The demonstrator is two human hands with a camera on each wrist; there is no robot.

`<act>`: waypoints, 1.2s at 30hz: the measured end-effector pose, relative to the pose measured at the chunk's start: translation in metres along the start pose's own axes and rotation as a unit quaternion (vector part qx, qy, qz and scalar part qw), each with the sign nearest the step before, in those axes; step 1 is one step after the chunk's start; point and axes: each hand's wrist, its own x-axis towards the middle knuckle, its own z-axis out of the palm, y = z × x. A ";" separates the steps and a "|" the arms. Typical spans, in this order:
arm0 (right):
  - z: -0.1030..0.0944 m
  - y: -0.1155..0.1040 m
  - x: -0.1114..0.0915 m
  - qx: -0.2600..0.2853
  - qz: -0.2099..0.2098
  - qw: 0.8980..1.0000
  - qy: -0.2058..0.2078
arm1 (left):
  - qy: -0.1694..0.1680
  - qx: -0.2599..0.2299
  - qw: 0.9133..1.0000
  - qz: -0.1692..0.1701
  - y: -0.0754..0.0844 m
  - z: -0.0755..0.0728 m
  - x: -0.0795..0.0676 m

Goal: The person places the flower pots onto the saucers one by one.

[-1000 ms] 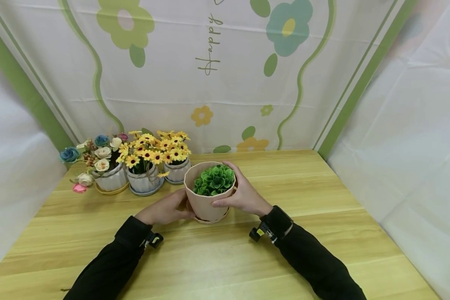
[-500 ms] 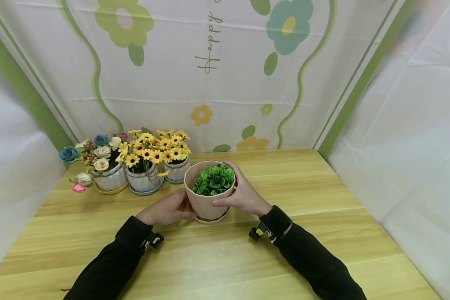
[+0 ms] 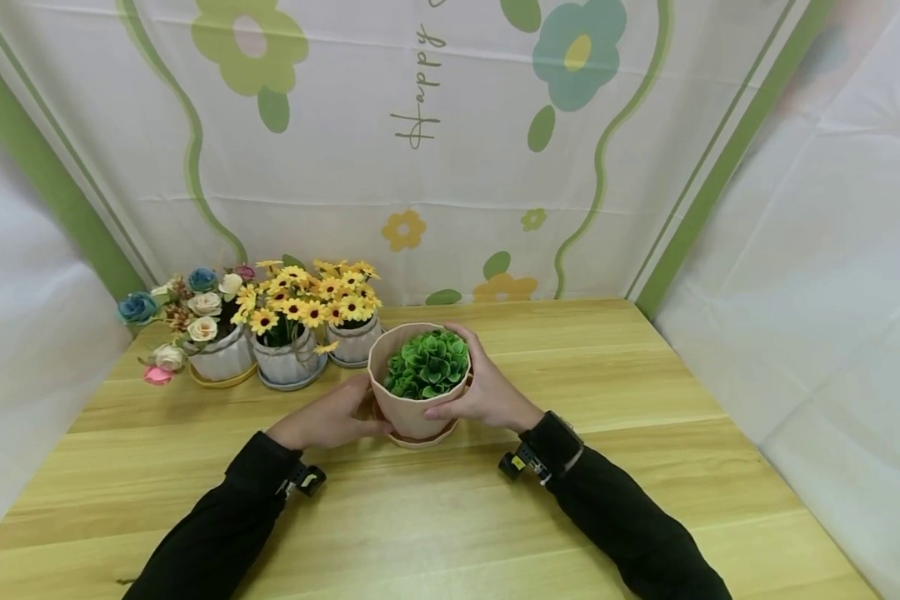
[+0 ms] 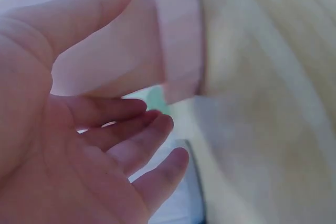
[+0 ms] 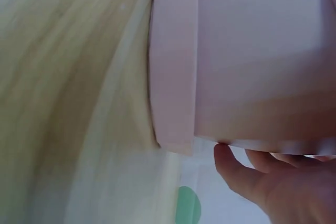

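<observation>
A pale pink flowerpot [image 3: 411, 408] with a matching saucer [image 3: 420, 442] under it stands near the middle of the table. Inside sits a leafy green artificial plant [image 3: 431, 367], low in the pot. My right hand [image 3: 487, 387] grips the pot's right side by the rim, thumb in front and fingers behind. At its lower left, my left hand [image 3: 333, 417] holds the pot just above the saucer, the thumb [image 4: 113, 3] lying along the wall and the curled fingers partly behind it. In the right wrist view, the saucer's edge [image 5: 173, 72] rests on the wood.
Left of the pot stand two grey-white pots of yellow daisies [image 3: 288, 362] [image 3: 356, 343] and one of mixed roses [image 3: 225, 358], all on small saucers. A flower-printed curtain [image 3: 330, 158] hangs behind the wooden table [image 3: 615, 375]; white sheets flank it.
The pot's front rim dips slightly toward me, and the green plant shows a little more of itself. Both hands keep nearly the same places on the pot.
</observation>
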 end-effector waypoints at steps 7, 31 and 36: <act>0.001 0.011 0.004 -0.079 -0.023 0.997 0.009 | 0.066 0.088 0.994 0.003 0.024 -0.009 -0.003; 0.016 -0.007 0.001 -0.226 0.028 0.972 0.060 | 0.082 0.161 0.978 -0.108 0.061 0.015 -0.001; 0.012 -0.006 0.005 -0.235 0.023 0.969 0.066 | 0.093 0.182 0.975 -0.083 0.059 0.015 0.007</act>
